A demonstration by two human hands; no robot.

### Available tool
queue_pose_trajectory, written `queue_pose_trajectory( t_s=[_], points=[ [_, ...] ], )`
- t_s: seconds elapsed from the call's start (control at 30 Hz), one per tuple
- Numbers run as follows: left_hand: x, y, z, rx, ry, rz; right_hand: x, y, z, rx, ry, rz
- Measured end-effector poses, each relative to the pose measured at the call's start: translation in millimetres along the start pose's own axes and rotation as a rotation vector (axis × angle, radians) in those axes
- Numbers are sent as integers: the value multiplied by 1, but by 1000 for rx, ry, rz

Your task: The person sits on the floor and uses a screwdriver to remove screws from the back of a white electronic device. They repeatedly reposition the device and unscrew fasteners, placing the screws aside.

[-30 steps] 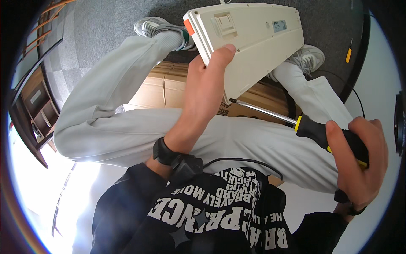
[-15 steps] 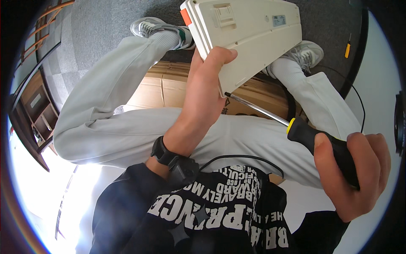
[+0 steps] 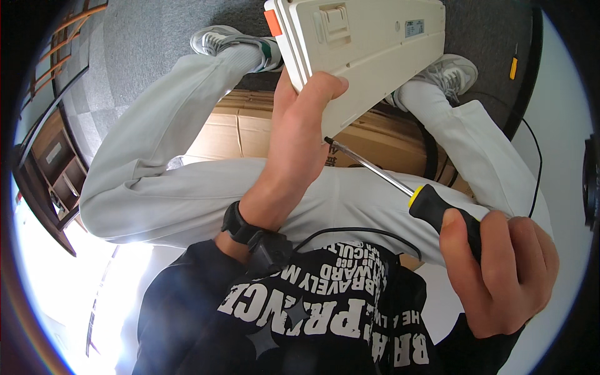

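Note:
My left hand (image 3: 303, 119) grips one end of a cream-white keyboard (image 3: 375, 62), thumb across its underside. The underside faces me and shows a flip-out foot, a small label and screw holes. An orange key peeks out at its upper left corner. Wrapped in my right hand (image 3: 500, 269) is a screwdriver (image 3: 375, 170) with a black and yellow handle and a steel shaft. Its dark tip is at the keyboard's near lower corner, beside the heel of my left hand; whether it touches the case I cannot tell.
A cardboard box (image 3: 250, 131) lies between my legs beneath the keyboard. A second, yellow-handled screwdriver (image 3: 513, 67) lies on the grey carpet (image 3: 150, 37) at the far right. A black cable (image 3: 539, 162) runs down the right side. Wooden furniture (image 3: 53, 162) stands at the left.
My right hand and the screwdriver have shifted left and slightly down, the tip sliding a little left at the corner. The keyboard and left hand have barely moved.

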State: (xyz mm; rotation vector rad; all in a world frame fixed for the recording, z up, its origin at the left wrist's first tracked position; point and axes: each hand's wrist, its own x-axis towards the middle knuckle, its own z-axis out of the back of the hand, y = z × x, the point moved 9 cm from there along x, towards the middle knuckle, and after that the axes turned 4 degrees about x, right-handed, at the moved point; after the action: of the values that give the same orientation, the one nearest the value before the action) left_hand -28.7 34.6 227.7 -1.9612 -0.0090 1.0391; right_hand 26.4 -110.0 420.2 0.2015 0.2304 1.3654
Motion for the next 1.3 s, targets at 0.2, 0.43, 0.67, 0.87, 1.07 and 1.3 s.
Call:
queue_pose_trajectory(
  t_s=[0.2, 0.43, 0.67, 0.87, 1.07, 1.3],
  points=[
    [-2, -1, 4, 15, -70, 31, 4, -1, 0, -6, 111, -163],
    [-2, -5, 5, 35, -41, -24, 1, -3, -6, 147, 232, -389],
    [-3, -8, 7, 63, -54, -103, -14, -16, -23, 554, 194, -547],
    [-7, -6, 6, 92, -42, -146, -33, -25, -43, 878, 214, -740],
    [-9, -11, 5, 113, -35, -161, -49, -32, -43, 1056, 124, -803],
    [-12, -11, 3, 18, -21, -70, -33, -4, -1, 361, 8, -93]
  ],
)
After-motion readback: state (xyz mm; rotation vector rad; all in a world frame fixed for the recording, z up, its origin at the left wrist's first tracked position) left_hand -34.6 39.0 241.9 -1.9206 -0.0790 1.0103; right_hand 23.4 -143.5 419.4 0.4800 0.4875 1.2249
